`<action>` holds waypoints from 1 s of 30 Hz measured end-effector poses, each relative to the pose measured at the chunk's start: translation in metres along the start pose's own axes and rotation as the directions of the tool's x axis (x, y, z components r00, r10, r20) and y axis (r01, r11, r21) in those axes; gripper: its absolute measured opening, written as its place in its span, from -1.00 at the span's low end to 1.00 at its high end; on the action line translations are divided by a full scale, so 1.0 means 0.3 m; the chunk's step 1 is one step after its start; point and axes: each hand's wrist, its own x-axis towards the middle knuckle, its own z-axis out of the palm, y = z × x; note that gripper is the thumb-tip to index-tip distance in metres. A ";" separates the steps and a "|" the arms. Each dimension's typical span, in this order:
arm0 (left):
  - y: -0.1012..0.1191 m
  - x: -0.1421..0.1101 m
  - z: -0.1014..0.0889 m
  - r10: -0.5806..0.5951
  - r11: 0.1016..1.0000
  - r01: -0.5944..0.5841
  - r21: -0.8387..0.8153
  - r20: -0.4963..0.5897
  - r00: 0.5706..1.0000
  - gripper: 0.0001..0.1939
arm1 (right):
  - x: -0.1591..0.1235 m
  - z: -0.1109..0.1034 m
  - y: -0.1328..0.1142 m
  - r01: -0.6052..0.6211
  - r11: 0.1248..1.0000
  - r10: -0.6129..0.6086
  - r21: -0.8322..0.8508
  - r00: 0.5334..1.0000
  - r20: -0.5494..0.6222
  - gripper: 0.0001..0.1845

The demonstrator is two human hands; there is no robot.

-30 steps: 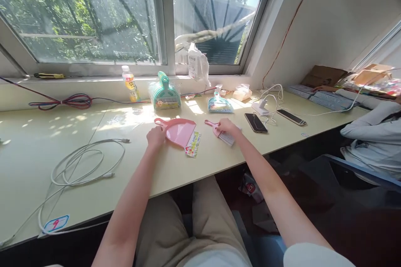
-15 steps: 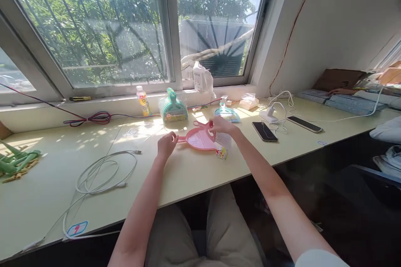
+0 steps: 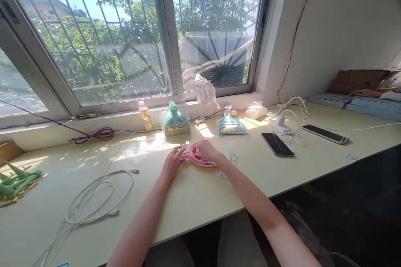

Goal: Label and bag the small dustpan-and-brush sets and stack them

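Observation:
A small pink dustpan [image 3: 202,164] lies on the table in front of me, its handle pointing left. My left hand [image 3: 172,164] is closed on the end of that handle, thumb and fingers pinching it. Over the pan, my right hand [image 3: 203,150] grips a pink hand brush [image 3: 196,157], partly covered by my fingers. The brush sits low in the pan, and its bristles are mostly hidden by my wrist. A printed label card in clear wrapping [image 3: 232,158] lies just right of the pan, partly behind my right forearm.
Behind stand a wrapped stack of green dustpans [image 3: 176,125], a blue-green dustpan set [image 3: 232,126] and a yellow drink bottle [image 3: 145,117]. Two phones [image 3: 277,144] and a charger [image 3: 282,123] lie to the right. A coiled white cable [image 3: 94,183] and green plastic pieces [image 3: 19,181] are left.
My right hand has brought the brush down and left into the dustpan. My left hand has moved closer along the handle. The view has tilted up slightly.

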 end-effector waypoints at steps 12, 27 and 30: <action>0.063 -0.018 -0.022 0.223 0.942 -0.246 0.229 0.123 0.967 -0.60 | 0.006 0.074 0.101 0.134 0.936 -0.104 0.326 0.989 -0.107 -0.85; 0.070 0.005 -0.038 0.045 0.959 -0.099 0.265 0.202 0.978 -0.50 | 0.000 0.105 0.125 0.186 0.908 -0.098 0.376 0.966 -0.241 -0.93; 0.044 0.003 -0.032 -0.026 0.988 -0.008 0.152 0.222 0.975 -0.45 | 0.002 0.108 0.126 0.180 0.905 -0.090 0.386 0.967 -0.239 -0.91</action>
